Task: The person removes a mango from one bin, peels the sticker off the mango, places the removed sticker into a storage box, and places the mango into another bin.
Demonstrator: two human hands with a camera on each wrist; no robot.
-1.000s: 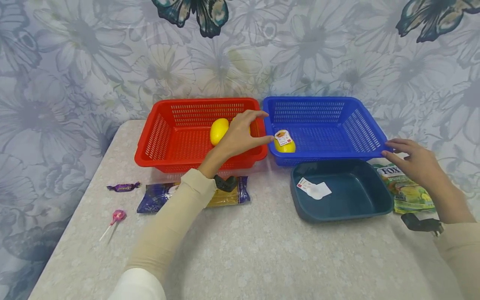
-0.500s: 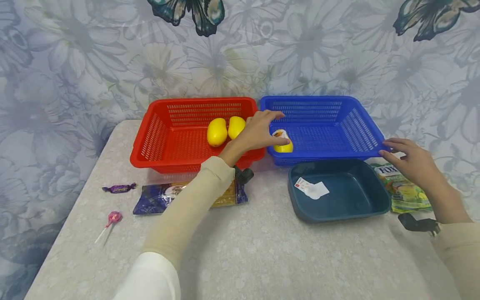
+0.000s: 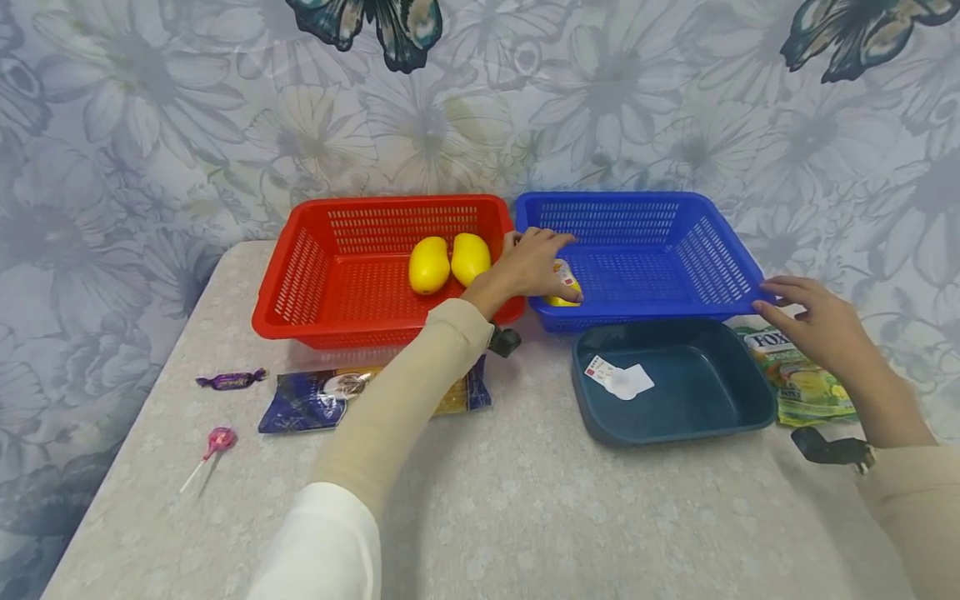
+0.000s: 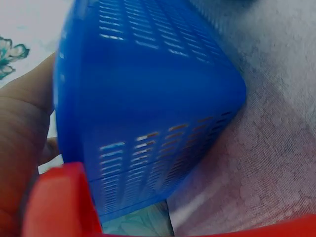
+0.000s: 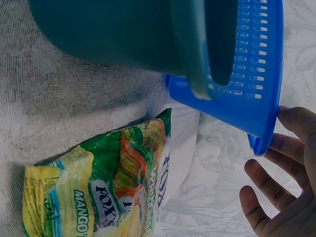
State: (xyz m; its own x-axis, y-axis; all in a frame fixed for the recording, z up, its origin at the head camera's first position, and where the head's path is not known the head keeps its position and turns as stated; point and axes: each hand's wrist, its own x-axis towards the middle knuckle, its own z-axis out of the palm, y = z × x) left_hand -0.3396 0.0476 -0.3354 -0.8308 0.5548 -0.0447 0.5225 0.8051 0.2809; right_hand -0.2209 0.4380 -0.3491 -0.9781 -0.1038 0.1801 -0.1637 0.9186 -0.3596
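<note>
Fingers of our left hand (image 3: 534,265) curl down over the yellow bottle (image 3: 564,287), which lies with its labelled cap up near the front left corner of the blue basket (image 3: 720,250). From the head view we cannot tell whether the grip has fully closed round it, so we judge the wise course is to settle the thumb and fingers on both sides of the body, not on the cap, before lifting. Our right hand (image 3: 813,321) rests with straight fingers against the basket's front right rim and holds nothing; that light press should keep the basket from sliding on the worktop (image 3: 525,500). Just left stands the red basket (image 3: 315,275) with two yellow bottles (image 3: 448,261) side by side. We should lift straight up to clear the two touching rims, and keep the sleeve off the teal tub (image 3: 742,408) below.
</note>
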